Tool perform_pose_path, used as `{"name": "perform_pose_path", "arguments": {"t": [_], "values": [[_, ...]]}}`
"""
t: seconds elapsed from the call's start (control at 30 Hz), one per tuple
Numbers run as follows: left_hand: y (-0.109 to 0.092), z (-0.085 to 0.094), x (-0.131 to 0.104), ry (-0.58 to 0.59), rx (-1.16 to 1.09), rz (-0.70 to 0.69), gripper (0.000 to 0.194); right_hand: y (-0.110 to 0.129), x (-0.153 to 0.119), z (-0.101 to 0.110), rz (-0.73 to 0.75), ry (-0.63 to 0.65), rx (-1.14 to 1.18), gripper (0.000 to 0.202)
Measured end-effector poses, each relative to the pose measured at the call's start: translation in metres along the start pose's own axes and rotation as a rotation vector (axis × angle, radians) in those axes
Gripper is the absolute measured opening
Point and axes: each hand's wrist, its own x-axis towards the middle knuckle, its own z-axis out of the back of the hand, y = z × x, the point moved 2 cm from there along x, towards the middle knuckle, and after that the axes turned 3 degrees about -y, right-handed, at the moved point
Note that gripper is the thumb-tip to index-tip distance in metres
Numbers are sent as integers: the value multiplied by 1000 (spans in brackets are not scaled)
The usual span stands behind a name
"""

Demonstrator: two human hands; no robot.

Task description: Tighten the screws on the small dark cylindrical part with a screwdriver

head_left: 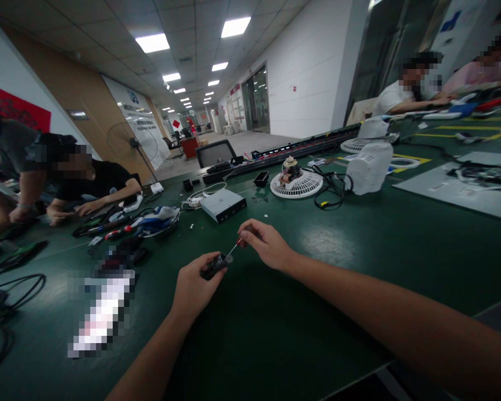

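Low over the green table, my left hand is closed around a small dark cylindrical part, its open end turned toward the right. My right hand pinches a thin screwdriver with a reddish handle, mostly hidden by the fingers. The shaft slants down to the left and its tip meets the end of the dark part, where a small light metal piece shows. Whether the tip sits in a screw is too small to tell.
Beyond my hands lie a silver disc drive, a small black tray, a white fan grille with motor and a white housing. Cables and tools clutter the left, near a blurred bright screen. Co-workers sit on both sides.
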Motion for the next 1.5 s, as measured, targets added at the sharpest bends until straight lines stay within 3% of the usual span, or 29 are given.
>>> {"name": "perform_pose_path", "arguments": {"t": [0.23, 0.43, 0.53, 0.67, 0.8, 0.9, 1.03, 1.2, 1.37, 1.5], "values": [[-1, 0, 0, 11, -1, 7, 35, 4, -1, 2, 51, -16, -75, 14], [1, 1, 0, -4, 17, 42, 35, 11, -5, 10, 332, -257, -297, 13], [2, 0, 1, 8, 9, 58, 35, 12, -4, 7, 415, -108, -444, 13], [3, 0, 1, 25, 23, 75, 35, 3, -4, -4, 323, 225, -719, 13], [1, 0, 1, 45, 36, 74, 35, -8, -5, -13, 217, 372, -854, 32], [0, 1, 2, 48, 36, 76, 36, -11, -5, -16, 182, 461, -879, 26], [-2, 2, 2, 56, 36, 75, 35, -9, -4, -16, 171, 454, -902, 15], [-4, 2, 1, 71, 37, 74, 35, -5, -5, -13, 171, 315, -809, 16], [-3, 2, 1, 71, 38, 62, 35, -2, -4, -14, 213, 289, -777, 13], [-2, 1, 0, 76, 29, 45, 36, 0, -2, -11, 144, 242, -671, 16]]}}
